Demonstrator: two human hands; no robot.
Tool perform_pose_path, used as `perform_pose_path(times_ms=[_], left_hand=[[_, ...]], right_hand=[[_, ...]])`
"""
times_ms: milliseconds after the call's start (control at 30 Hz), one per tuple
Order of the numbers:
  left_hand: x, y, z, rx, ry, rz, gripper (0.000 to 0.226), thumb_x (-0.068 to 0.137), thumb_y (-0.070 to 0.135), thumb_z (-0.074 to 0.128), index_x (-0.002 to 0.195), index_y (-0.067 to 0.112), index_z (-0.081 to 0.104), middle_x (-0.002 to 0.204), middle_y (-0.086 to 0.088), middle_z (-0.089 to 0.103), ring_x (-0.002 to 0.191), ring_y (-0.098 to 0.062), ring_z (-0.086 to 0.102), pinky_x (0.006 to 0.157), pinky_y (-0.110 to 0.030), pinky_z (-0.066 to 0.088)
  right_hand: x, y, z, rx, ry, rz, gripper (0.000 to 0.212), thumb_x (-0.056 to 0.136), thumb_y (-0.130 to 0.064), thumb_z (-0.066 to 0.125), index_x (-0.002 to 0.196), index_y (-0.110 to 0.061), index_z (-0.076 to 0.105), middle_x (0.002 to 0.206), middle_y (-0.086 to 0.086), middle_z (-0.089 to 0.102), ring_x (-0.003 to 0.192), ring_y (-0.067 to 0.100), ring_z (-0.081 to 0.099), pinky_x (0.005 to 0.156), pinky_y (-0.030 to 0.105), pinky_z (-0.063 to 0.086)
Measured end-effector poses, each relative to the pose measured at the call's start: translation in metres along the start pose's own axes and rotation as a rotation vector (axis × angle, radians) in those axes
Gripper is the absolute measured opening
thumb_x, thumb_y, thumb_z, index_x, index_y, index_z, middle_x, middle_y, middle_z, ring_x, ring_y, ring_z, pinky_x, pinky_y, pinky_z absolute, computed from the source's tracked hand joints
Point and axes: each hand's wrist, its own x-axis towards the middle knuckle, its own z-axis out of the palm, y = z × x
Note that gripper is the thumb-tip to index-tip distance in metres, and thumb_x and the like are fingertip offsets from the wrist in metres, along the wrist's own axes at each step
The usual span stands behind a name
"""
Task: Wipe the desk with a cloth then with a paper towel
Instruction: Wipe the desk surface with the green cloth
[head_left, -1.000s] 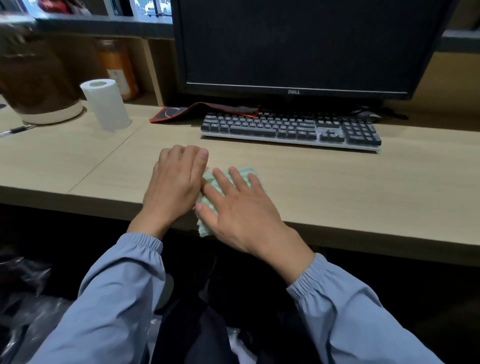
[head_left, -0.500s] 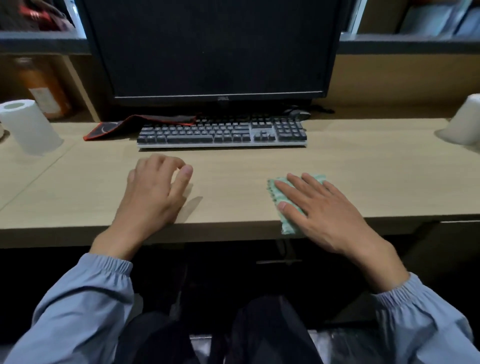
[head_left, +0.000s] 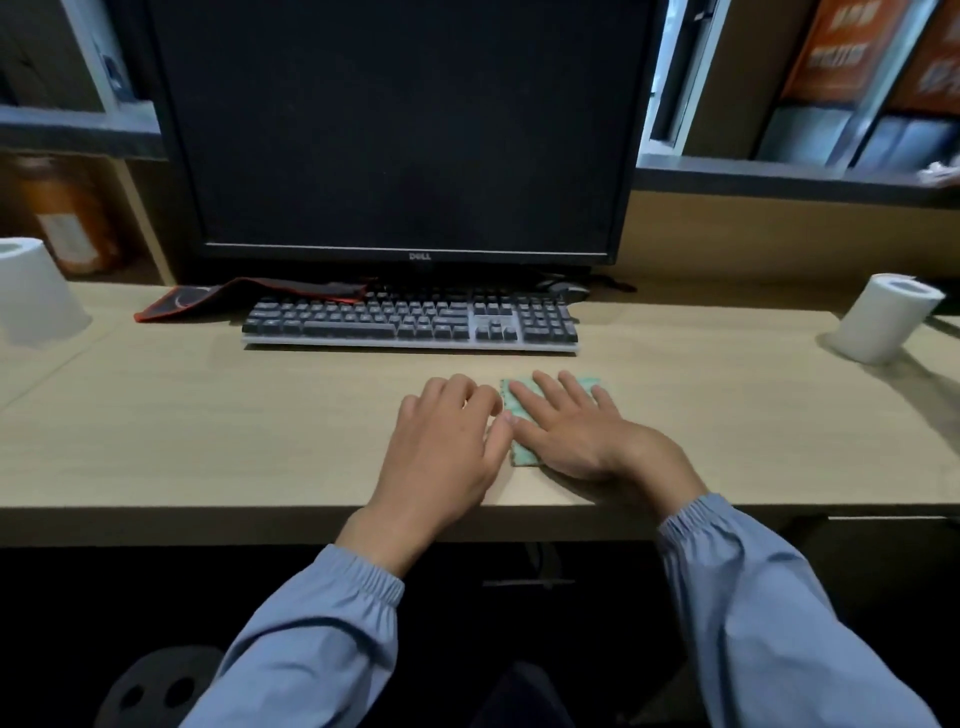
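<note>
A small folded light-green cloth (head_left: 523, 451) lies flat on the light wooden desk (head_left: 208, 426), in front of the keyboard. My right hand (head_left: 582, 431) presses down on the cloth with fingers spread; most of the cloth is hidden beneath it. My left hand (head_left: 447, 452) rests flat on the desk right beside it, its thumb touching the right hand's thumb at the cloth's left edge. One white paper roll (head_left: 883, 317) stands at the right of the desk, another white paper roll (head_left: 36, 291) at the far left.
A dark keyboard (head_left: 410, 322) lies behind my hands, under a black monitor (head_left: 395, 130). A red-edged mouse pad (head_left: 218, 301) is crumpled left of the keyboard, a mouse (head_left: 569, 291) sits behind its right end. An orange jar (head_left: 67, 213) stands back left.
My right hand slid the cloth away from the front edge, toward the keyboard. My left hand, apart from it half a second ago, now touches the right hand. The view shifted left.
</note>
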Motion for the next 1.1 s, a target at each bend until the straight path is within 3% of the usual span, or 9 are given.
perform_pose_path(times_ms=[200, 333, 667, 933, 1100], left_hand=[[0.0, -0.004, 0.006, -0.022, 0.033, -0.112, 0.028, 0.107, 0.042, 0.04, 0.118, 0.022, 0.055, 0.114, 0.001, 0.056, 0.108, -0.023, 0.049, 0.088, -0.043, 0.043], [0.0, -0.006, 0.005, 0.006, 0.012, -0.093, 0.037, 0.105, 0.047, 0.032, 0.118, 0.022, 0.056, 0.117, 0.001, 0.057, 0.109, -0.024, 0.049, 0.087, -0.043, 0.044], [-0.002, -0.004, 0.003, -0.006, -0.06, -0.075, 0.038, 0.108, 0.045, 0.036, 0.133, 0.023, 0.055, 0.134, 0.001, 0.051, 0.123, -0.021, 0.044, 0.099, -0.041, 0.036], [-0.003, 0.0, 0.001, 0.019, -0.087, -0.055, 0.039, 0.108, 0.046, 0.037, 0.133, 0.023, 0.056, 0.134, 0.0, 0.053, 0.125, -0.023, 0.045, 0.099, -0.043, 0.036], [-0.001, 0.005, -0.001, 0.033, -0.11, -0.039, 0.038, 0.108, 0.045, 0.038, 0.132, 0.023, 0.058, 0.132, 0.0, 0.055, 0.122, -0.023, 0.047, 0.097, -0.043, 0.034]], right_hand=[[0.042, -0.026, -0.009, 0.002, 0.008, -0.125, 0.064, 0.106, -0.055, 0.024, 0.161, -0.042, -0.005, 0.171, -0.006, -0.014, 0.155, 0.02, -0.019, 0.124, 0.051, -0.011], [0.042, -0.017, -0.009, 0.017, 0.05, -0.151, 0.062, 0.105, -0.058, 0.023, 0.161, -0.044, 0.0, 0.171, -0.007, -0.008, 0.157, 0.019, -0.013, 0.124, 0.048, -0.006], [-0.007, 0.09, -0.006, 0.034, 0.087, 0.112, 0.062, 0.105, -0.062, 0.016, 0.161, -0.043, 0.0, 0.172, -0.006, -0.002, 0.157, 0.021, -0.005, 0.124, 0.049, 0.002], [-0.094, 0.083, 0.03, 0.052, 0.143, 0.059, 0.059, 0.102, -0.066, 0.011, 0.157, -0.053, -0.005, 0.169, -0.016, -0.009, 0.156, 0.011, -0.013, 0.126, 0.042, -0.003], [-0.093, 0.087, 0.031, 0.049, 0.13, 0.078, 0.058, 0.103, -0.064, 0.011, 0.156, -0.052, -0.007, 0.17, -0.015, -0.009, 0.156, 0.012, -0.013, 0.125, 0.043, -0.003]])
